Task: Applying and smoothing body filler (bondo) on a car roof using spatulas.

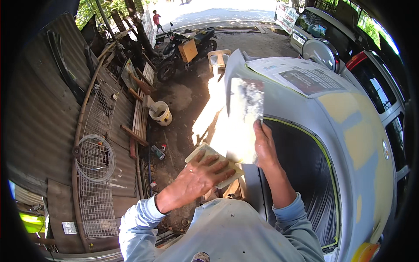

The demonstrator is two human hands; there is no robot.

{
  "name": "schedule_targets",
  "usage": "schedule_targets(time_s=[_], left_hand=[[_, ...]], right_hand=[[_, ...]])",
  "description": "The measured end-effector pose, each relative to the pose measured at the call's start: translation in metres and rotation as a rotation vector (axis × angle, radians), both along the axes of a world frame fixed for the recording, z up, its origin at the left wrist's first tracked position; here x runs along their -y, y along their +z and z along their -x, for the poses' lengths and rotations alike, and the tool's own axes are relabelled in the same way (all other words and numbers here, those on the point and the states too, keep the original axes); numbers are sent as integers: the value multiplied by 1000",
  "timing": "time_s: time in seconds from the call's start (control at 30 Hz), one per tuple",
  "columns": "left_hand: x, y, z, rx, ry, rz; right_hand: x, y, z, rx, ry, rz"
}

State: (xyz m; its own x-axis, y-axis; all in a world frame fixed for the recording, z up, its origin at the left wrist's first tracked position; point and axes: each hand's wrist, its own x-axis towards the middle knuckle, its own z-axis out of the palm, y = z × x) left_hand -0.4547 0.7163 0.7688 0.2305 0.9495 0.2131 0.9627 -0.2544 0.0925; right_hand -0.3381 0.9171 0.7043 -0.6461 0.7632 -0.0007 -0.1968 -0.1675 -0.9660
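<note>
My left hand grips a flat, pale yellow rectangular piece, fingers laid across its top; it looks like a putty spreader, but I cannot be sure. My right hand holds a rectangular board by its right edge, thumb on the face. The board is smeared with whitish paste and strongly sunlit. The left piece is close to the board's lower edge; I cannot tell whether they touch. Beside my right arm is a grey-primed car body with yellowish filler patches.
Black plastic edged with yellow-green tape covers the car's window opening; paper masks its glass. On the left are a bucket, wire mesh and corrugated sheets. A motorcycle, a chair and a distant person are ahead.
</note>
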Motion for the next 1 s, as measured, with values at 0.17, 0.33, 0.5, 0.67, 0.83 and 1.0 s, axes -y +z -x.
schedule_targets(time_s=[0.17, 0.33, 0.5, 0.67, 0.83, 1.0], left_hand=[[5, -11, 4, 542, 87, -217], [-7, -63, -10, 1044, 93, -333], [-2, -69, -5, 1168, 124, -279], [-1, -67, -15, 1148, 234, -327], [2, -67, 0, 878, 294, -238], [24, -65, 40, 418, 435, -33]], right_hand=[[6, 21, -8, -172, -98, 136], [43, -8, -4, -344, 212, 596], [63, -14, -6, -386, 263, 725], [71, -12, 0, -339, 191, 597], [59, -14, -4, -258, 76, 572], [46, -5, -15, -224, 21, 608]])
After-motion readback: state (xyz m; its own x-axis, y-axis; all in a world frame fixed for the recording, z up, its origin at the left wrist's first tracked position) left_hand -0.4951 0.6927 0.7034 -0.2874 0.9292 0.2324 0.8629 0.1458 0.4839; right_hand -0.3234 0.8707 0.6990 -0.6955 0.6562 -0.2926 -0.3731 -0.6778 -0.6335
